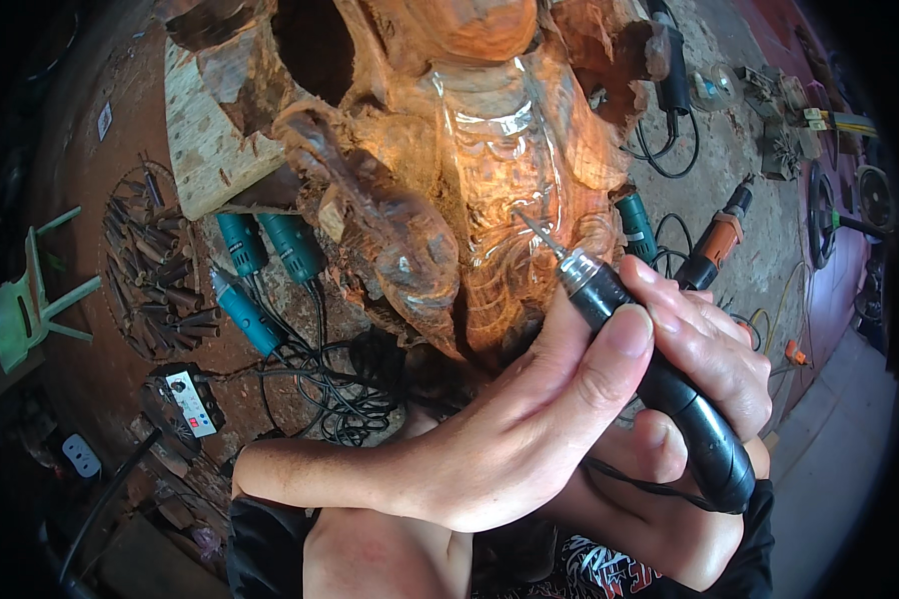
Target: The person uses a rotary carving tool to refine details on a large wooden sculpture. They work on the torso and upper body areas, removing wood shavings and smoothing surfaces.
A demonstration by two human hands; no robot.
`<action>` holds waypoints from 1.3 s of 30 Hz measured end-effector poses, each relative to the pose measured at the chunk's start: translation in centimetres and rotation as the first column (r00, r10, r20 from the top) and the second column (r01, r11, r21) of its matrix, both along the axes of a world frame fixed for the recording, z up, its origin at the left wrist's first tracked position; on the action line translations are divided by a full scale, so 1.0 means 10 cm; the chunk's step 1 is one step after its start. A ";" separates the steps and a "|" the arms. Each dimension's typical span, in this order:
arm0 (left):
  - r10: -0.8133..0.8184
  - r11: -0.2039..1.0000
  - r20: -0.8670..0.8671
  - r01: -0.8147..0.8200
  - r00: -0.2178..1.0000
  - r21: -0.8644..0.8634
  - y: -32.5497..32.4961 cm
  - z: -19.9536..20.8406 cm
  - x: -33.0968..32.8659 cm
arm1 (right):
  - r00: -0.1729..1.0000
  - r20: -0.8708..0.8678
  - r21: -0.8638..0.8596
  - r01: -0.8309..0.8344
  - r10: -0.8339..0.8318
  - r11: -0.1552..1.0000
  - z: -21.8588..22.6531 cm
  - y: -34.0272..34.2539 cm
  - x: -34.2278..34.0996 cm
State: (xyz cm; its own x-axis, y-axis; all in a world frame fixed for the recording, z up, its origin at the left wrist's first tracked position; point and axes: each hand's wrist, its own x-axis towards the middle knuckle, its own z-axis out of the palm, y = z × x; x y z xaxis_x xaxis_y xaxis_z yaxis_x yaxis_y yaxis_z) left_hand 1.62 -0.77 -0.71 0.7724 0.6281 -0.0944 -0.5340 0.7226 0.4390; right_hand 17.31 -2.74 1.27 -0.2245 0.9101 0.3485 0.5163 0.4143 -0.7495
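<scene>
A black pen-shaped rotary carving tool (pixel 674 391) with a silver collar and thin pointed bit slants up and left. My right hand (pixel 721 371) wraps round it from the right, fingers closed. From the left, my left hand (pixel 529 429) reaches across and presses its thumb on the tool's front part; its other fingers are mostly hidden. The bit meets or hovers just over a large reddish-brown wood carving (pixel 499 190); I cannot tell which. Glossy highlights show along the carving's ridged middle, and a rounded carved form (pixel 410 250) stands out on its left.
Teal power tools (pixel 292 248) and tangled black cables (pixel 355 384) lie left of the carving, near a white power strip (pixel 192 404). Beyond are a pile of wood pieces (pixel 160 265) and a green chair (pixel 25 299). An orange-black tool (pixel 717 240) lies on the right.
</scene>
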 end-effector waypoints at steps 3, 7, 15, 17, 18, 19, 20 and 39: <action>0.000 1.000 -0.001 0.000 1.000 -0.026 0.00 0.01 -0.01 | 0.999 -0.019 0.025 -0.042 0.043 0.999 -0.05 0.03 0.02; -0.005 0.999 -0.009 0.005 1.000 -0.052 0.01 0.05 -0.01 | 1.000 0.005 0.010 -0.029 0.029 1.000 -0.03 0.01 0.04; 0.027 0.999 -0.081 -0.024 0.996 0.043 0.00 0.07 -0.03 | 0.997 -0.026 -0.031 -0.076 0.075 0.997 -0.01 0.02 0.08; 0.033 0.999 -0.081 -0.031 0.996 0.019 -0.01 0.09 -0.03 | 0.998 -0.010 -0.055 -0.061 0.061 0.997 0.02 0.01 0.06; 0.028 1.000 -0.066 -0.027 0.997 0.009 -0.01 0.08 -0.03 | 0.999 -0.002 -0.066 -0.055 0.055 0.996 0.04 0.00 0.06; 0.021 1.000 -0.048 -0.021 0.999 -0.002 -0.01 0.07 -0.03 | 0.999 0.008 -0.079 -0.046 0.047 0.996 0.05 0.00 0.05; 0.005 1.000 -0.023 -0.005 1.000 -0.007 -0.01 0.03 -0.03 | 0.999 0.015 -0.091 -0.041 0.043 0.995 0.08 -0.01 0.05; 0.053 0.998 -0.026 -0.053 0.998 0.029 -0.01 0.04 0.00 | 0.998 -0.010 -0.051 -0.063 0.062 0.997 0.03 0.01 0.06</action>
